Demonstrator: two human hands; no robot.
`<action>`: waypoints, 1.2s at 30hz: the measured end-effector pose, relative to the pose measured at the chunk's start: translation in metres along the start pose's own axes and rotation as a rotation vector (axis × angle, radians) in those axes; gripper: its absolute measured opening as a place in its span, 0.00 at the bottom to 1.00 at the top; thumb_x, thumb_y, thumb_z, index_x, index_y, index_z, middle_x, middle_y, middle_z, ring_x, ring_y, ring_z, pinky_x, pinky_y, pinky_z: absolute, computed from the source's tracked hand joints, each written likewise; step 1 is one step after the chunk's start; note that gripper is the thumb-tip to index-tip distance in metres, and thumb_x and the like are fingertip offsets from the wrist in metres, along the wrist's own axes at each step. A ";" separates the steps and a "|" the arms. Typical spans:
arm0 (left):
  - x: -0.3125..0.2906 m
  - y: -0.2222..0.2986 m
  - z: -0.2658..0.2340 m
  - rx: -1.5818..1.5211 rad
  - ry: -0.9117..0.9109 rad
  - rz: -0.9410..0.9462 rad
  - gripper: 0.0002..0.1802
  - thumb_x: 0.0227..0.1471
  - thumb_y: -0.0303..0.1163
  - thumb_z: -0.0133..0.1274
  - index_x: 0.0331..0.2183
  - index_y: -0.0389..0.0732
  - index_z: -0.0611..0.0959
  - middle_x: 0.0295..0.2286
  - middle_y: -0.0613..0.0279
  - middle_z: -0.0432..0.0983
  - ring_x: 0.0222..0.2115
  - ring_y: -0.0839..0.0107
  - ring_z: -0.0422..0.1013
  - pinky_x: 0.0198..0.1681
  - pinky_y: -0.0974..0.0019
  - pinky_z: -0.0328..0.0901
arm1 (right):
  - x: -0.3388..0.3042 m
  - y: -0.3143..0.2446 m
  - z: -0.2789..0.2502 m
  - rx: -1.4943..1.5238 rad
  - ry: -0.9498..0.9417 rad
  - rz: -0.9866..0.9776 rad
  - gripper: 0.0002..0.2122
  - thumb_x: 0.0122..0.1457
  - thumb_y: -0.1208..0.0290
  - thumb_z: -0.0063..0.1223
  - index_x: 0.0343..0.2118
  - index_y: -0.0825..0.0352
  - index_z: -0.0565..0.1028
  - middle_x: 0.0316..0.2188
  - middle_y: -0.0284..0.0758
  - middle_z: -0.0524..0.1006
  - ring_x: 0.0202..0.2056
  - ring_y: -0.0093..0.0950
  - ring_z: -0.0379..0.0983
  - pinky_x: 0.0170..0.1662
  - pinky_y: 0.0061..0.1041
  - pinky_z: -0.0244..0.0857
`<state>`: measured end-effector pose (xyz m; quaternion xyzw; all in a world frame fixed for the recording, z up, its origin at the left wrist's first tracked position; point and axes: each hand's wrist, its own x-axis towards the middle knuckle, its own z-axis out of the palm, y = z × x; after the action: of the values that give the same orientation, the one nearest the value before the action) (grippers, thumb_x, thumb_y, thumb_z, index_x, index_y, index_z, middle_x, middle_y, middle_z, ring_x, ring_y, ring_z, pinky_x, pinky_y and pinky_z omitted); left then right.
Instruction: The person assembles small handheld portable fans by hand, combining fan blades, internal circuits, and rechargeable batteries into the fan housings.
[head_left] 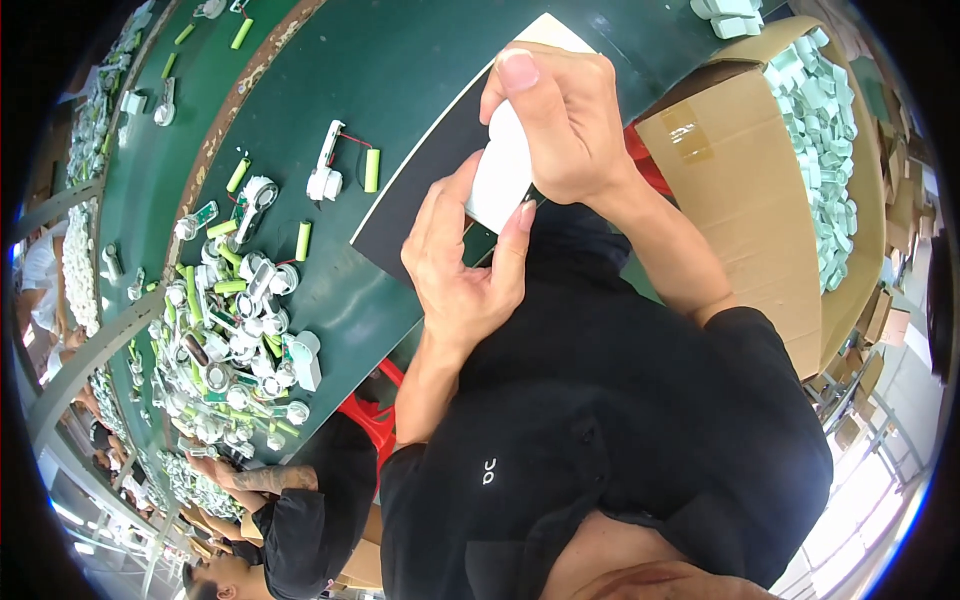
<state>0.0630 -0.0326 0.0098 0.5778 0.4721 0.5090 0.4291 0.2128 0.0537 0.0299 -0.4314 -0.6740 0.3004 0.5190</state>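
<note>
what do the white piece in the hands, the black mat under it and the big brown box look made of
White piece: probably moulded plastic, judging by its smooth, even, rounded surface.
Black mat: perhaps rubber or foam; the top is dull and dark, but the look leaves it open.
Brown box: cardboard, matte, with stiff flat flaps and a strip of tape.

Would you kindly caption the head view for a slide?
Left hand and right hand holding a white shell, with white parts and green cylindrical cells heaped at left.
</note>
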 end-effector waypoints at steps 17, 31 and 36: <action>0.050 -0.018 -0.074 -0.134 0.129 -0.177 0.18 0.67 0.32 0.53 0.53 0.30 0.77 0.39 0.60 0.81 0.40 0.75 0.76 0.47 0.66 0.72 | -0.003 0.007 -0.019 -0.148 0.049 0.069 0.15 0.71 0.63 0.43 0.41 0.71 0.77 0.39 0.42 0.77 0.41 0.39 0.74 0.47 0.33 0.66; 0.182 -0.045 -0.203 0.225 0.322 -0.132 0.17 0.67 0.33 0.53 0.46 0.27 0.80 0.34 0.58 0.82 0.33 0.76 0.77 0.38 0.71 0.72 | -0.051 0.064 -0.027 -0.460 0.035 0.206 0.07 0.67 0.70 0.52 0.40 0.68 0.77 0.40 0.39 0.76 0.44 0.39 0.72 0.52 0.34 0.62; 0.229 -0.100 -0.290 0.523 0.458 -0.119 0.19 0.63 0.41 0.58 0.31 0.32 0.85 0.22 0.60 0.81 0.26 0.76 0.77 0.32 0.67 0.71 | -0.028 0.064 -0.023 -0.471 -0.041 0.182 0.06 0.65 0.72 0.54 0.39 0.69 0.78 0.39 0.40 0.76 0.44 0.39 0.73 0.51 0.34 0.63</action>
<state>-0.2273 0.2152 -0.0126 0.5105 0.7032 0.4616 0.1785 0.2549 0.0559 -0.0305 -0.5931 -0.6942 0.1892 0.3612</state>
